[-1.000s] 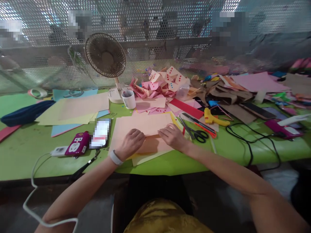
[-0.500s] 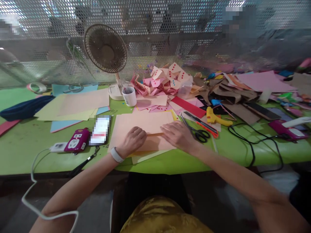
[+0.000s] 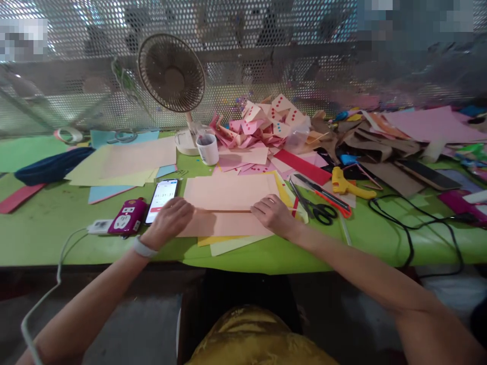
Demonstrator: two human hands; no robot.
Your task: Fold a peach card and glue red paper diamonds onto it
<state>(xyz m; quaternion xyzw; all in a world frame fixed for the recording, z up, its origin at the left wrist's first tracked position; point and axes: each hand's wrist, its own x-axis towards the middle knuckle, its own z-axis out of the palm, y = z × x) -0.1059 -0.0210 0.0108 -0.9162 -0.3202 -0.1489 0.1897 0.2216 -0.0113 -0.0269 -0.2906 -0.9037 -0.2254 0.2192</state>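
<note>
Near the front of the green table (image 3: 292, 261), a peach sheet (image 3: 232, 192) lay on a stack of loose paper (image 3: 238, 246), its near edge running between two hands. The left hand (image 3: 169, 219), fingers curled, met the left end and overlapped the phone (image 3: 163, 191) in view; the right hand (image 3: 274, 215) covered the right end. Whether either pinched the paper or merely pressed it could not be told. Uneven pressure might skew the edge, unpinned layers could slide, and a straying right hand could nudge the scissors (image 3: 324, 215).
</note>
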